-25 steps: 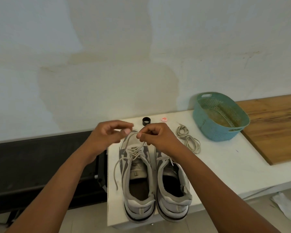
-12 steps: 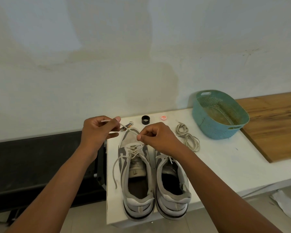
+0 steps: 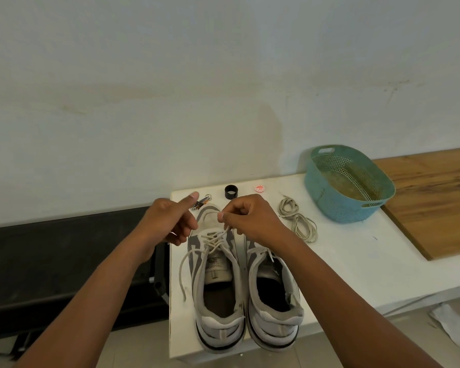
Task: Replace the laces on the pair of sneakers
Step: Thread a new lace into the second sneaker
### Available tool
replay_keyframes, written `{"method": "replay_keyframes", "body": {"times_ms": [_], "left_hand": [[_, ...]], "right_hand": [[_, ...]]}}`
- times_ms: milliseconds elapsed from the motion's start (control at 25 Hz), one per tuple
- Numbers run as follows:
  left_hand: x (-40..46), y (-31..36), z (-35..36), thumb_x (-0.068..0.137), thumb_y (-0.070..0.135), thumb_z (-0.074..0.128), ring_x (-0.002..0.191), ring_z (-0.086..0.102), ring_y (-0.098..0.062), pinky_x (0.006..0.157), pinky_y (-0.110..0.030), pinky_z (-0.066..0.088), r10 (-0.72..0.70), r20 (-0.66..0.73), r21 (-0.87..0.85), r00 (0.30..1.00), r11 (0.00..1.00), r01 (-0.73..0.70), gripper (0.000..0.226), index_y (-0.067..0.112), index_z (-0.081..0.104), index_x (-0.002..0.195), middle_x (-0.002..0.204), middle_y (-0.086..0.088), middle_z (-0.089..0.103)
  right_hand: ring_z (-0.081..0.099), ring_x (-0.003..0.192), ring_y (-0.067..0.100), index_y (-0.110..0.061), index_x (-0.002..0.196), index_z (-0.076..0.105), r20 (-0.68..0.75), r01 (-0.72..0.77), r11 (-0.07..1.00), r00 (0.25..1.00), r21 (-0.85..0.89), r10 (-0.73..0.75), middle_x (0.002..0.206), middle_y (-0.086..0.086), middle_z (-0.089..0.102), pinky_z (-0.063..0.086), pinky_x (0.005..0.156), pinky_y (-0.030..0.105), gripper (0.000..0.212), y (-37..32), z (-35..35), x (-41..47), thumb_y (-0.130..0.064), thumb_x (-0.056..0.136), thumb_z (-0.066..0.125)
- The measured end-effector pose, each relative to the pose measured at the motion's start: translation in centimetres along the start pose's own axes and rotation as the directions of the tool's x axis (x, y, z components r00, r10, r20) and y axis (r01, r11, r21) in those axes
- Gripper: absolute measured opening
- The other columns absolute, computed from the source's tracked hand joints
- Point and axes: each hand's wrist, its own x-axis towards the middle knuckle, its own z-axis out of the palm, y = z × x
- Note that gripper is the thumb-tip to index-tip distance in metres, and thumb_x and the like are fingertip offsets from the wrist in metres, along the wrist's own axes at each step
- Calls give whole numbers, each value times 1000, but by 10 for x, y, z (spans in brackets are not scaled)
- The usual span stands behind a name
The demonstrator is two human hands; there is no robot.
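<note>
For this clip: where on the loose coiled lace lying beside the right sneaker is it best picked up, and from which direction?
Probably at the loose lace's narrow waist, where its two bundled loops meet, pinched from straight above. It lies flat on the white table, so no side approach gets under it; there the strands bunch together, and open table lies between the right sneaker and the basket.

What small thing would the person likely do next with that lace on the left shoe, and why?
Probably draw the pale lace on through the toe-end eyelets of the left grey-and-white sneaker. The right hand pinches the lace just above that sneaker's lowest crossings, the left hand is beside it, and a loose end hangs down the shoe's left side.
</note>
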Motion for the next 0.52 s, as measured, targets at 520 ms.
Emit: {"method": "replay_keyframes", "body": {"times_ms": [520], "left_hand": [[12,-8,4,104,31,57,73,67,-15,66,-31,59,115,-206,-283,972,944,-171,29,15,81,98,78,-3,68]], "right_hand": [[66,71,5,-19,89,81,128,122,985,986,-122,-107,81,-6,76,58,75,35,11,0,17,-3,-28,91,76]]}}
